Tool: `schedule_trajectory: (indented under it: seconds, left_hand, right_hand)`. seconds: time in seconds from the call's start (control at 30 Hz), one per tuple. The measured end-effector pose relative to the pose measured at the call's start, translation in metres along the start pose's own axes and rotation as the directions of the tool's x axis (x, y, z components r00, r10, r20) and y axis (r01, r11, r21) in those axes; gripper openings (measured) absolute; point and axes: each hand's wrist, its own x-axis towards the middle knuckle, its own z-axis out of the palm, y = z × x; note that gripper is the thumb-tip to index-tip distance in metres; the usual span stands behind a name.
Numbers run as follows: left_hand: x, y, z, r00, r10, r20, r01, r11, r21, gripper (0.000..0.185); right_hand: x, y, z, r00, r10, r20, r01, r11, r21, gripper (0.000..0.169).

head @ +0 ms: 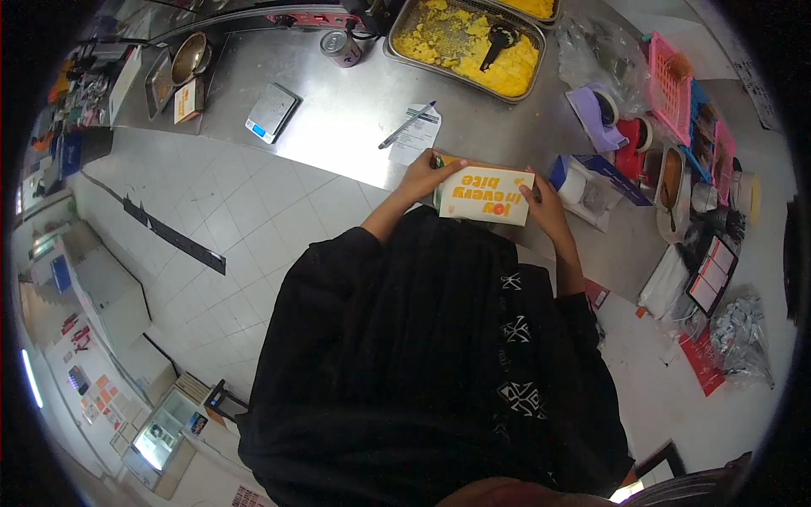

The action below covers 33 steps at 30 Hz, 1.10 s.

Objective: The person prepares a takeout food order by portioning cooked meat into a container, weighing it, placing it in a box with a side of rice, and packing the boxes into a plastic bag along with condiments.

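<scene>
A white and orange cardboard food box (485,193) bearing printed writing is held between my hands at the counter's front edge. My left hand (426,176) grips its left end, the thumb on the top edge. At the right end, my right hand (543,204) holds it with the thumb on the printed face. Just beyond the box lie a paper slip (418,138) and a pen (405,126) across it. What the box contains is hidden.
Behind stands a metal tray (542,60) of yellow food with a black scoop (499,45). A digital scale (272,113) and a can (340,49) are left. Tape dispensers (592,117), an opened box (580,193), plastic baskets (668,89) and a tablet (713,274) crowd the right.
</scene>
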Motion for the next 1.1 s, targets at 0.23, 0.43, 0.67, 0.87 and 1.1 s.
schedule_trajectory:
  seconds: [0.23, 0.43, 0.67, 0.87, 1.1]
  left_hand:
    - [0.002, -0.004, 0.012, 0.970, -0.029, -0.243, 0.021, 0.999, -0.036, 0.076]
    - [-0.003, -0.018, 0.041, 0.888, 0.345, -0.305, -0.200, 0.885, 0.420, 0.072]
    - [-0.021, -0.060, 0.039, 0.974, -0.049, -0.223, 0.061, 0.997, 0.045, 0.089]
    - [-0.050, -0.006, 0.060, 0.973, -0.229, 0.030, 0.211, 0.829, -0.518, 0.057]
    - [-0.027, -0.025, 0.085, 0.962, -0.248, -0.115, 0.131, 0.788, -0.602, 0.037]
  right_hand:
    - [0.008, -0.024, -0.008, 0.944, 0.284, 0.168, -0.322, 0.904, 0.280, 0.045]
    - [0.004, -0.037, -0.005, 0.835, 0.471, 0.284, -0.549, 0.743, 0.383, 0.044]
    - [-0.006, -0.031, 0.006, 0.835, 0.399, 0.379, -0.550, 0.596, 0.585, 0.052]
    - [-0.013, -0.038, 0.014, 0.806, 0.338, 0.485, -0.588, 0.549, 0.594, 0.053]
    - [0.028, -0.032, 0.012, 0.855, 0.497, -0.147, -0.350, 0.763, 0.544, 0.067]
